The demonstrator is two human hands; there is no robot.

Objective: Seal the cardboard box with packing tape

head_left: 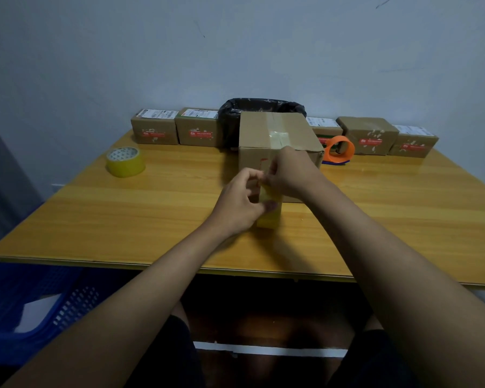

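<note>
A brown cardboard box [275,135] stands in the middle of the wooden table [123,214], its top flaps closed with clear tape along the seam. In front of it my left hand [240,203] holds a yellowish roll of packing tape [269,212] upright on the table. My right hand [287,175] pinches the tape's loose end just above the roll, close to the box's front face. Part of the roll is hidden behind my left hand.
A second yellow tape roll [126,162] lies at the left. An orange tape dispenser [340,151] sits right of the box. Several small parcels [154,130] line the back edge beside a black-lined bin [261,107]. A blue crate [39,303] stands left of the table.
</note>
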